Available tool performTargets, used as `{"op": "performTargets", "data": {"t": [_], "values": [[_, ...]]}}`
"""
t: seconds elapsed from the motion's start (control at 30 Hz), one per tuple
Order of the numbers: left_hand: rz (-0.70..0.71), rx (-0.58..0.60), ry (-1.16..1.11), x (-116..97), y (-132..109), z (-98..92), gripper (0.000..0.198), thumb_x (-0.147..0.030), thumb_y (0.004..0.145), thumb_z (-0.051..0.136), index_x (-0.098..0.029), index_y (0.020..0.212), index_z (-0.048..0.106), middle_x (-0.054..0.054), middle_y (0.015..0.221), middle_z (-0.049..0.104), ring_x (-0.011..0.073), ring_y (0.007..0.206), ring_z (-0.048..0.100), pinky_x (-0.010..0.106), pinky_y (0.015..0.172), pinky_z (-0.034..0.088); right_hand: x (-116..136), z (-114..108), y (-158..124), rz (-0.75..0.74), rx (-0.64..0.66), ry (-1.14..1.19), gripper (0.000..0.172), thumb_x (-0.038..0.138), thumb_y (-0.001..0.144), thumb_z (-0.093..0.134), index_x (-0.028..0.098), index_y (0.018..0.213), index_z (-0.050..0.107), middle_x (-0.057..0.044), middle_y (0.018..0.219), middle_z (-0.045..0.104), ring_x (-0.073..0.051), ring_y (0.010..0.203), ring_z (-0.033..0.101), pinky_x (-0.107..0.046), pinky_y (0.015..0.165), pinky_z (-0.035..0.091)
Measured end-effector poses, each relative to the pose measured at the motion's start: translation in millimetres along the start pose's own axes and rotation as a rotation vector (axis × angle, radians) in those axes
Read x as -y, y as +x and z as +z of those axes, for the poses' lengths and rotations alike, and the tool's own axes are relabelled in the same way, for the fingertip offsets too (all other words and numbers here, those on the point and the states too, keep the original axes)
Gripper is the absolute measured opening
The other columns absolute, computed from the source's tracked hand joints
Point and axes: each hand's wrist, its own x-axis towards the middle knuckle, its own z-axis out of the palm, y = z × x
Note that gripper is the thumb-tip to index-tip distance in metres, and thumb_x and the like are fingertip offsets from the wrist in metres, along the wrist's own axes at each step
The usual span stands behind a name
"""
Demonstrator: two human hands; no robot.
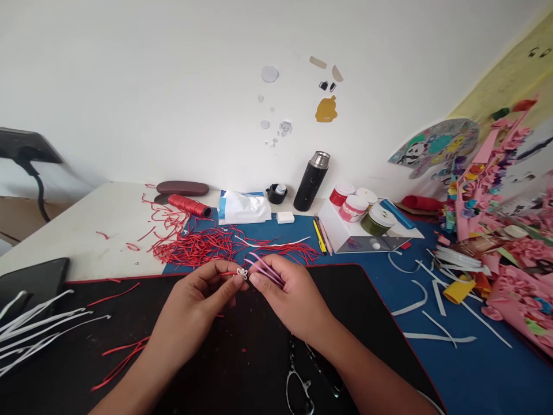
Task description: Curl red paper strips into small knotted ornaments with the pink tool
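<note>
Between the thumb and fingers of my left hand [196, 314] is a small white flower-shaped piece [242, 273] made of loops. A bit of red cord [228, 274] runs from it into the fingers. Close beside it, my right hand [298, 297] is closed around purple tweezers [265, 268]. Their two thin prongs stick out up and to the left, apart at the tips, while the rest is hidden in the palm. Both hands are raised over the black mat [233, 369], with the fingertips almost meeting.
Cut red cords [194, 246] are heaped behind the hands, near a red spool [190, 206]. White strips [43, 323] lie at left, others at right. Scissors [299, 392] rest below my right forearm. A black flask [311, 181] and paint jars [354, 207] stand along the wall.
</note>
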Motion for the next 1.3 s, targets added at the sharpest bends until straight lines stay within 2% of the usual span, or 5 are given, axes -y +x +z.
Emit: {"op": "performTargets", "data": {"t": [0.3,0.63,0.83,1.13,1.3], "values": [[-0.003,0.031,0.011,2.6,1.2,3.2,0.047,-0.065,0.077,0.083,-0.021,0.095,0.077,0.002,0.07,0.074,0.0188,0.061,0.062,0.028,0.057,0.047,-2.4,3.3,1.0,0.015,-0.002,0.034,0.015,0.034,0.102,0.066,0.02,0.1,0.072,0.0,0.087,0.074,-0.016,0.075,0.064,-0.027,0.07,0.047],[0.024,0.002,0.049,-0.7,1.1,6.9,0.042,-0.064,0.077,0.081,-0.023,0.088,0.079,0.003,0.076,0.077,0.0192,0.061,0.062,0.029,0.055,0.049,-0.6,5.7,2.7,0.024,-0.034,-0.065,0.011,0.028,0.099,0.067,0.02,0.093,0.07,0.001,0.081,0.071,-0.015,0.071,0.062,-0.026,0.065,0.043],[0.041,0.02,0.075,7.6,3.4,6.5,0.039,-0.061,0.081,0.08,-0.023,0.091,0.079,0.003,0.076,0.078,0.0189,0.061,0.063,0.028,0.058,0.049,-5.0,8.3,3.7,0.033,-0.047,-0.14,0.013,0.028,0.098,0.068,0.02,0.087,0.068,0.001,0.077,0.07,-0.015,0.069,0.061,-0.026,0.063,0.041],[0.047,0.018,0.072,9.0,3.7,5.8,0.037,-0.058,0.082,0.08,-0.023,0.092,0.079,0.003,0.079,0.078,0.0197,0.064,0.064,0.029,0.06,0.05,-2.4,6.2,3.1,0.023,-0.035,-0.121,0.018,0.03,0.101,0.064,0.02,0.087,0.065,0.002,0.077,0.066,-0.014,0.069,0.058,-0.026,0.063,0.039],[0.048,0.025,0.058,4.3,3.4,6.6,0.038,-0.059,0.08,0.081,-0.023,0.091,0.079,0.004,0.079,0.078,0.0192,0.063,0.064,0.028,0.059,0.049,-1.9,6.1,2.6,0.019,-0.027,-0.096,0.015,0.031,0.101,0.065,0.02,0.091,0.067,0.001,0.08,0.068,-0.015,0.072,0.06,-0.026,0.065,0.041]]}}
